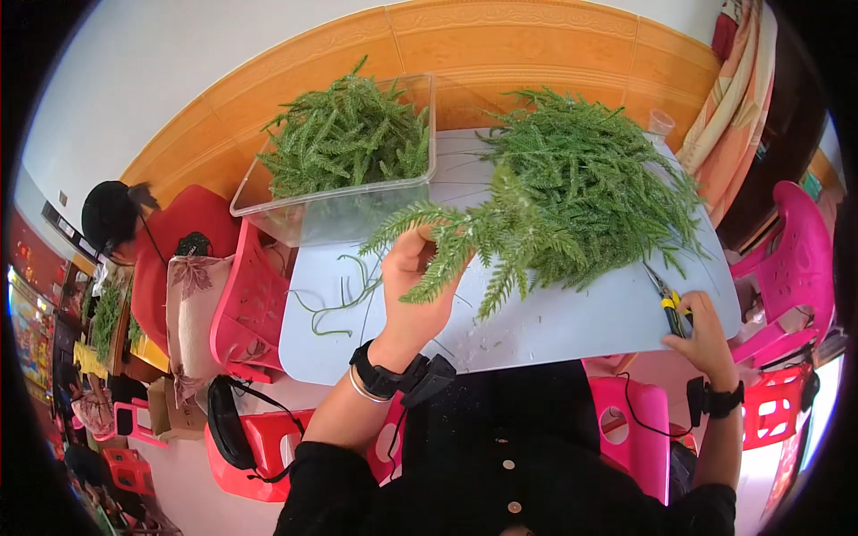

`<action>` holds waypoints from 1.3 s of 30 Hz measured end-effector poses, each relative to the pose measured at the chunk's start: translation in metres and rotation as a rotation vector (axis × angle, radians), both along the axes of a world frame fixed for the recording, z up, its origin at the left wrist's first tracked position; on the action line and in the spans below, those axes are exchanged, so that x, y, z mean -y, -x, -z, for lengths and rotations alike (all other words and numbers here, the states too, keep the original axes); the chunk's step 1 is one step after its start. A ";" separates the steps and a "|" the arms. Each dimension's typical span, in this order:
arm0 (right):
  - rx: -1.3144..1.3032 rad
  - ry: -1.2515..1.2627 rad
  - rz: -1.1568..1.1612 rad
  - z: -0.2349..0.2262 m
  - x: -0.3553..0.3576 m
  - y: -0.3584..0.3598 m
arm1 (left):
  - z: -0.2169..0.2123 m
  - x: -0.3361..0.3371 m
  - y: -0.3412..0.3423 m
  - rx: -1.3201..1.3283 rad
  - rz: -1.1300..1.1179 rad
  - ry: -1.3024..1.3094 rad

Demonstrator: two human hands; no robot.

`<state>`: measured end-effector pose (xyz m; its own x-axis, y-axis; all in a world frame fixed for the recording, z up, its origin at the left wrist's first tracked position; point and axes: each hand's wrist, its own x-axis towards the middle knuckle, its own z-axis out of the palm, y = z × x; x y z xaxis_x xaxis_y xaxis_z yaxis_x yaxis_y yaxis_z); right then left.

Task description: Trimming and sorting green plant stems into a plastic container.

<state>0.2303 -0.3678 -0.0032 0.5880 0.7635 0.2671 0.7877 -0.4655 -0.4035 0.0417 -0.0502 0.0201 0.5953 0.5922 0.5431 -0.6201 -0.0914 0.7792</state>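
Above the middle of the table, my left hand is closed round a green artificial fern sprig. Its feathery fronds spread to both sides and hide some of my fingers. At the table's front right, my right hand has its fingers on the handles of pliers with yellow and black grips; their pointed jaws aim at the greenery. A big heap of similar green sprigs lies just behind the held one. More sprigs fill a clear plastic bin at the back left.
Loose green stems lie on the pale table left of my left hand. A small clear cup stands at the back right. Pink chairs flank the table. At the far left sits another person in red.
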 end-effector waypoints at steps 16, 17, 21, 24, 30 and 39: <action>-1.007 -0.288 0.006 -0.038 -0.008 0.066 | -0.007 -0.003 0.006 -0.063 -0.015 -0.202; -1.187 -0.284 -0.034 -0.044 -0.025 0.074 | -0.007 -0.004 0.005 -0.060 -0.017 -0.203; -1.544 -0.342 -0.459 -0.041 -0.070 0.077 | 0.000 -0.003 0.006 -0.048 0.005 -0.099; -1.382 -0.179 -0.414 -0.052 -0.094 0.077 | -0.002 -0.006 0.006 -0.012 0.056 0.029; -1.316 -0.052 -0.459 -0.062 -0.118 0.073 | -0.005 -0.016 0.010 -0.140 0.037 -0.044; -1.324 0.051 -0.593 -0.061 -0.133 0.056 | -0.004 -0.026 0.007 -0.182 0.036 -0.092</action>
<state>0.1743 -0.2352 0.0583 -0.0218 0.9693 -0.2448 -0.0637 -0.2457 -0.9672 0.0347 -0.0244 0.0237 0.7081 0.5217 0.4758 -0.4741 -0.1481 0.8679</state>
